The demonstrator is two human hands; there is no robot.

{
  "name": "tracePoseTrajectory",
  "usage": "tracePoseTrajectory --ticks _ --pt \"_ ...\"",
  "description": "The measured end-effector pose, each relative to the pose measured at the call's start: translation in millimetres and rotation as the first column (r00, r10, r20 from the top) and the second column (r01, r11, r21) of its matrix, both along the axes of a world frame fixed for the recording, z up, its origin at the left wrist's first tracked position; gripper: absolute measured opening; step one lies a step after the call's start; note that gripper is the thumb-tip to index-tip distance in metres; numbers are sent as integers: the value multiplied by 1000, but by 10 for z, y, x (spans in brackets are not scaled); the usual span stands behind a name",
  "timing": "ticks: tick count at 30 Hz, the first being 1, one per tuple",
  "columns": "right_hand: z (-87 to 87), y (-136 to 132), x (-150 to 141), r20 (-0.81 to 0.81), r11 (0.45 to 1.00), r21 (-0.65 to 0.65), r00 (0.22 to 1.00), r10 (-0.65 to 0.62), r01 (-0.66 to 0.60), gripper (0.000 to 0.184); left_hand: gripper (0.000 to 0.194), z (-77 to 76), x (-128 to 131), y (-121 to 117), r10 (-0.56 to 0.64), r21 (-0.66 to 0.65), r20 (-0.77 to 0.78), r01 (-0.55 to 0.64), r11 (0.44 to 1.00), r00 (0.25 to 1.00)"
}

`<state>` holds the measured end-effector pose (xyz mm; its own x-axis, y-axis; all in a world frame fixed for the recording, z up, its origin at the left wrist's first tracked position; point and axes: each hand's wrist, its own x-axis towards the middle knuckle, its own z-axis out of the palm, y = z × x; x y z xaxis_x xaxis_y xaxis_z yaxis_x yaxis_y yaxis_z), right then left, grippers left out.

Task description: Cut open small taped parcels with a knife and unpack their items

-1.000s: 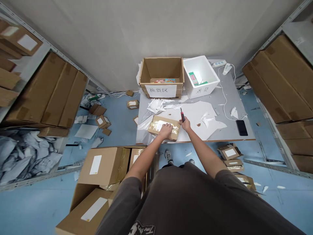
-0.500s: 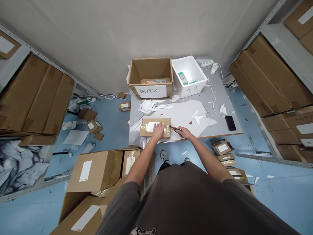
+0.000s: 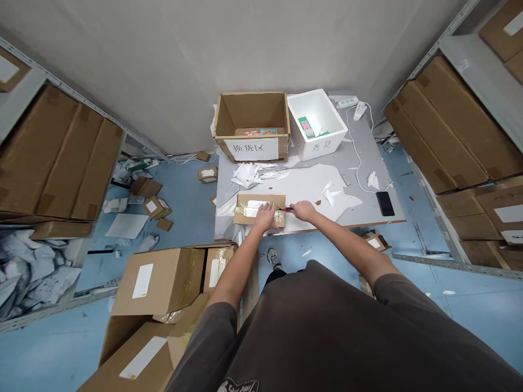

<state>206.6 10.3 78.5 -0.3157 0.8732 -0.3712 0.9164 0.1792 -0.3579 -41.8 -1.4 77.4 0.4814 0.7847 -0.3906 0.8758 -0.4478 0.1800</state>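
- Left hand (image 3: 265, 216) is lying palm-down, fingers extended, on taped brown rectangular cardboard box (image 3: 250, 209).
- Box is sitting on grey counter (image 3: 373, 160).
- Right hand (image 3: 303, 210) is clamping red-and-black cutter (image 3: 286, 209), arm reaching forward.

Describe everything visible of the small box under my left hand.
The small box looks like plain brown cardboard, oblong and closed, with shiny yellowish tape and a white label on top. It lies flat on the table near the front edge, its long side running left to right. The left hand rests on it; whether the tool at its right end touches it is unclear.
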Motion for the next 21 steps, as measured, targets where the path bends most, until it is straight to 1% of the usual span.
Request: tracePoseTrajectory --ticks 3,5,7,8,11,13,15,18,21 --pt "20 -4 21 -32 999 -29 999 -23 22 16 115 -2 -1 20 -4 -35 2 4 999 1000" --pt "24 -33 43 -69 996 -56 995 -68 64 19 117 -2 -4 30 0 -51 13 1 999 1000" --pt "14 -95 66 -120 987 -111 984 -131 118 24 118 -3 -11 35 1 -56 28 1 998 1000" --pt "4 -139 77 -156 977 -160 974 -166 141 26 118 -4 -16 35 -1 -58 33 3 998 999" --pt "-41 -296 106 -283 916 -354 912 -297 188 34 117 -4 -29 31 0 -57 29 2 998 1000" --pt "-75 -398 109 -345 870 -447 857 -382 208 37 116 0 -32 32 3 -51 30 -1 999 1000" --pt "-105 -482 93 -387 839 -503 815 -432 205 39 116 5 -29 40 2 -38 43 0 999 999" --pt "-136 -574 55 -417 801 -568 773 -478 189 38 118 5 -23 59 3 -40 46 -1 999 999" --pt "-129 -656 83 -404 791 -578 772 -492 201 36 123 -20 -46 67 3 -71 45 0 998 999"
